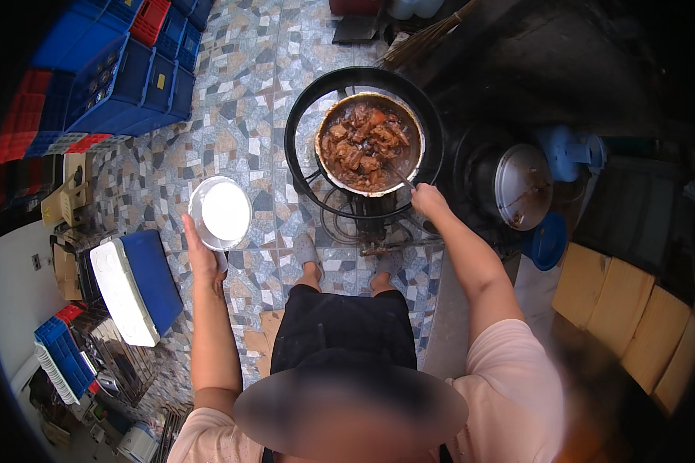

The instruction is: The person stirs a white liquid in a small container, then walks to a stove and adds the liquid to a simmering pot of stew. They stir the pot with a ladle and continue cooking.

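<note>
My left hand (pixel 205 257) holds a clear plastic measuring jug (pixel 193 213) with white contents, out to the left above the tiled floor. With my right hand (pixel 430 201) I grip the handle of a metal utensil (pixel 404 178), whose far end is hidden in the food. Chunks of browned meat in dark sauce (pixel 359 142) fill much of a round metal pot (pixel 421 151). The pot sits on a gas burner stand (pixel 362 217), inside a wide black metal ring (pixel 292 124).
A lidded metal pot (pixel 524 186) and a blue plastic basin (pixel 547 242) stand to the right. Stacked plastic crates (pixel 150 87) are at the upper left, a blue and white cooler (pixel 150 283) below them. A straw broom (pixel 423 40) lies beyond the burner.
</note>
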`<act>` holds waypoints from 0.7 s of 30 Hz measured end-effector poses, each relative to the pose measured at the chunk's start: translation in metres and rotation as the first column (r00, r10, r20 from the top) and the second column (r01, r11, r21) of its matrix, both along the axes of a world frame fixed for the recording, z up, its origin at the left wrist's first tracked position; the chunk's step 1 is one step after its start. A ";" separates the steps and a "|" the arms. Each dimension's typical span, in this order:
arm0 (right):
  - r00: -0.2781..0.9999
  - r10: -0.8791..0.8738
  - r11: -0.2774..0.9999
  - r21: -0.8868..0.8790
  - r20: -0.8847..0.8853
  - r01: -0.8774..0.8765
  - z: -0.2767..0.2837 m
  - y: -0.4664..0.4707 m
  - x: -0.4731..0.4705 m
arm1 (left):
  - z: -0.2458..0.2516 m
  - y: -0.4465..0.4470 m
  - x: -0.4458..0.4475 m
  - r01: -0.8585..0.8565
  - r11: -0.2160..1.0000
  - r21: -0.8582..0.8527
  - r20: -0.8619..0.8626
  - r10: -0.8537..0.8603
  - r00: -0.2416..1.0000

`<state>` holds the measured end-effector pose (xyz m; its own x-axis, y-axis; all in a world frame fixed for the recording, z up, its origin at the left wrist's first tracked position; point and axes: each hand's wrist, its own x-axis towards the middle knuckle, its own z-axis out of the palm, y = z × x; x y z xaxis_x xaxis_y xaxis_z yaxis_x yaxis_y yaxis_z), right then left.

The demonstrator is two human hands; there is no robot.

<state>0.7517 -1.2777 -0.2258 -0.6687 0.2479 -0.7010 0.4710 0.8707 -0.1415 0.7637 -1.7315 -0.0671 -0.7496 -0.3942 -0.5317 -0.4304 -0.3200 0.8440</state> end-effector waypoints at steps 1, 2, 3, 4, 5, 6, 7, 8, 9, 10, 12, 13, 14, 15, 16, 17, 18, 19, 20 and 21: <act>1.000 -0.002 1.000 -0.004 0.009 0.002 0.003 0.002 0.002 | 0.002 0.004 0.001 0.025 1.000 -0.005 -0.007 -0.025 1.000; 1.000 -0.005 1.000 -0.007 0.016 0.005 0.005 0.003 0.005 | 0.003 0.007 0.002 0.039 0.999 -0.002 -0.011 -0.039 0.999; 1.000 -0.004 1.000 -0.004 0.016 0.004 0.009 0.005 0.007 | 0.004 0.009 0.003 0.052 0.999 0.001 -0.014 -0.052 0.999; 1.000 -0.003 1.000 0.001 0.014 0.003 0.013 0.006 0.009 | 0.005 0.010 0.003 0.063 0.998 0.003 -0.017 -0.063 0.998; 1.000 -0.007 1.000 0.011 0.013 0.007 0.018 0.007 0.011 | 0.005 0.012 0.003 0.073 0.997 0.006 -0.020 -0.073 0.997; 1.000 0.016 1.000 0.005 0.011 -0.017 0.025 0.009 0.013 | 0.005 0.013 0.003 0.083 0.996 0.010 -0.024 -0.083 0.996; 0.999 0.034 0.999 0.004 0.011 -0.034 0.032 0.012 0.016 | 0.005 0.014 0.004 0.088 0.996 0.026 -0.036 -0.087 0.996; 0.999 0.044 0.999 0.008 0.010 -0.045 0.039 0.014 0.018 | 0.005 0.015 0.004 0.094 0.995 0.043 -0.048 -0.092 0.995; 0.999 0.052 0.999 0.016 0.018 -0.052 0.046 0.014 0.019 | 0.005 0.015 0.004 0.101 0.993 0.061 -0.061 -0.097 0.993; 0.998 0.052 0.998 0.028 0.025 -0.052 0.053 0.014 0.019 | 0.005 0.016 0.004 0.098 0.993 0.060 -0.060 -0.095 0.994; 0.998 0.054 0.997 0.051 0.033 -0.056 0.065 0.014 0.019 | 0.007 0.017 0.003 0.093 0.994 0.056 -0.059 -0.090 0.994; 0.998 0.057 0.996 0.061 0.036 -0.059 0.071 0.014 0.018 | 0.008 0.017 0.002 0.097 0.994 0.059 -0.064 -0.093 0.994; 0.997 0.060 0.996 0.071 0.040 -0.063 0.077 0.015 0.019 | 0.009 0.019 0.002 0.101 0.993 0.061 -0.068 -0.097 0.993; 0.997 0.068 0.995 0.076 0.037 -0.071 0.081 0.015 0.018 | 0.010 0.020 0.001 0.105 0.992 0.064 -0.072 -0.101 0.992; 0.996 0.076 0.993 0.082 0.034 -0.079 0.086 0.017 0.018 | 0.011 0.020 0.001 0.106 0.992 0.063 -0.071 -0.101 0.992; 0.996 0.082 0.992 0.091 0.021 -0.083 0.090 0.017 0.018 | 0.013 0.021 0.000 0.106 0.992 0.062 -0.070 -0.102 0.992; 0.996 0.089 0.991 0.102 0.018 -0.091 0.094 0.018 0.017 | 0.015 0.021 -0.001 0.106 0.992 0.062 -0.070 -0.102 0.992; 0.995 0.095 0.989 0.114 0.004 -0.095 0.098 0.017 0.017 | 0.016 0.020 -0.001 0.111 0.993 0.048 -0.066 -0.107 0.992; 0.996 0.094 0.987 0.133 -0.008 -0.092 0.102 0.017 0.016 | 0.018 0.019 -0.002 0.115 0.993 0.033 -0.062 -0.112 0.992; 0.995 0.100 0.985 0.142 -0.015 -0.097 0.106 0.016 0.016 | 0.020 0.018 -0.002 0.117 0.993 0.018 -0.059 -0.116 0.992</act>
<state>0.7678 -1.2618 -0.1194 -0.7098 0.2749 -0.6486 0.3799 0.9247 -0.0238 0.7616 -1.7138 -0.0473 -0.8193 -0.2912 -0.4939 -0.4169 -0.2889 0.8618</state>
